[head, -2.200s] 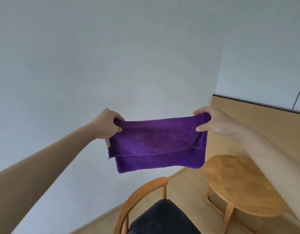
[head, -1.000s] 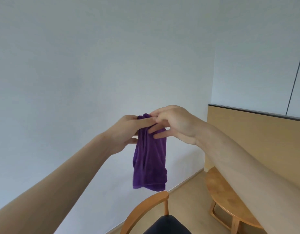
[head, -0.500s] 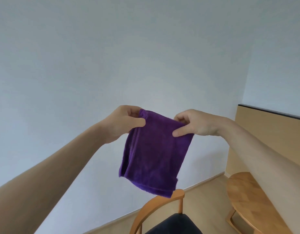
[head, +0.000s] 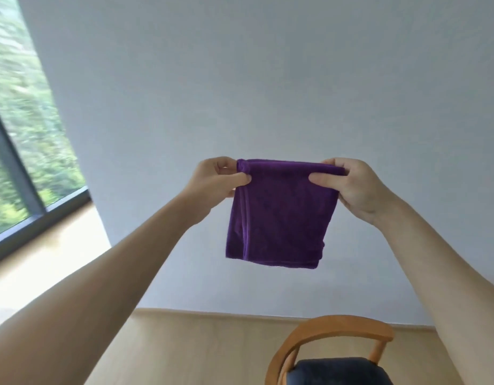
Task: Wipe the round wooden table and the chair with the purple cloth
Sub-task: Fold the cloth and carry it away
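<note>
The purple cloth (head: 282, 215) hangs folded into a small square in front of me, held up at chest height. My left hand (head: 216, 179) pinches its top left corner and my right hand (head: 354, 184) pinches its top right corner. Below, at the bottom right, stands the chair (head: 332, 332) with a curved wooden backrest and a dark seat cushion. The round wooden table is out of view.
A white wall (head: 268, 79) faces me. A large window (head: 21, 140) with a dark frame fills the left side, showing greenery outside. Light wooden floor (head: 198, 351) runs along the bottom.
The cloth went from a wide stretched strip to folded in half and is now held as a smaller square. The view has swung left, so the table left the frame and the window appeared.
</note>
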`<state>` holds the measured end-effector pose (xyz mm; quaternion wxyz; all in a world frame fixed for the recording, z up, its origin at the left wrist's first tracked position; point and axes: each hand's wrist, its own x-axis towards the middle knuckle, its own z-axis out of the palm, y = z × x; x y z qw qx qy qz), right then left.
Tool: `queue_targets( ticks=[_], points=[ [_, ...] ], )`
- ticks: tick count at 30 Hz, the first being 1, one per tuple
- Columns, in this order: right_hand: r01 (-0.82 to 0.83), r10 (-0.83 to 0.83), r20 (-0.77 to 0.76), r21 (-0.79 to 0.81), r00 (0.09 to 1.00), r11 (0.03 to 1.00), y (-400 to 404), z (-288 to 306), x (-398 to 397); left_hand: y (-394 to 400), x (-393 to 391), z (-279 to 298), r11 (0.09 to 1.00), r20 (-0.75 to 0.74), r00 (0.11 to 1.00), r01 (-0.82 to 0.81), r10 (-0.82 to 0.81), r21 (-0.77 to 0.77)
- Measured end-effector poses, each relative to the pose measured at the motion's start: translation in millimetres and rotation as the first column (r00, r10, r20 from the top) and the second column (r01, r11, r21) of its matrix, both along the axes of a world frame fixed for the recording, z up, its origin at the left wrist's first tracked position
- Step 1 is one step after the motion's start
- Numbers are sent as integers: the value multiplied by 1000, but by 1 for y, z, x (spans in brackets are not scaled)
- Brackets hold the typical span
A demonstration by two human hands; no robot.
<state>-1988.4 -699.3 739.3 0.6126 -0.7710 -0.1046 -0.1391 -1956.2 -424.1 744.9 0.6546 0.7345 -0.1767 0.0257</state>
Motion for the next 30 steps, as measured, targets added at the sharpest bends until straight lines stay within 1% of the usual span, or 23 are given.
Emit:
queue_targets(
  ticks=[2, 3, 4, 6, 9, 12, 15, 18, 20, 24, 27, 30],
  points=[
    [-64, 66, -8, 139, 998, 988, 31, -7, 16, 28, 2, -5, 996, -26, 999, -26, 24, -87],
    [-78, 80, -7, 174, 997, 982, 47, -11, 23, 41, 2, -7, 990, -42, 999, -37, 32, -135],
    [-84, 86, -6, 176, 996, 981, 67, -14, 32, 58, 4, -10, 983, -56, 997, -59, 50, -175],
    [-80, 80, 6, 97, 997, 992, 107, -21, 49, 93, 6, -17, 968, -76, 993, -110, 95, -228],
    [-92, 93, 15, -46, 996, 995, 174, -26, 73, 154, 13, -29, 950, -108, 984, -169, 144, -264],
    [-105, 108, 23, -125, 994, 987, 245, -28, 98, 223, 24, -39, 944, -140, 975, -202, 170, -261],
    [-135, 138, 13, -142, 990, 981, 323, -32, 125, 299, 37, -48, 953, -134, 963, -255, 235, -165],
    [-195, 195, -13, -130, 981, 972, 404, -38, 150, 373, 48, -55, 935, -110, 936, -343, 333, -91],
    [-239, 238, -23, -112, 971, 964, 455, -40, 165, 417, 54, -58, 916, -99, 919, -391, 382, -95],
    [-287, 284, -44, -79, 958, 955, 537, -44, 196, 492, 81, -58, 880, -124, 891, -452, 437, -144],
    [-302, 301, -30, -86, 953, 949, 579, -42, 233, 531, 118, -59, 850, -130, 871, -491, 474, -191],
    [-306, 306, -13, -94, 952, 947, 610, -41, 286, 564, 167, -62, 851, -125, 869, -494, 478, -177]
  ],
)
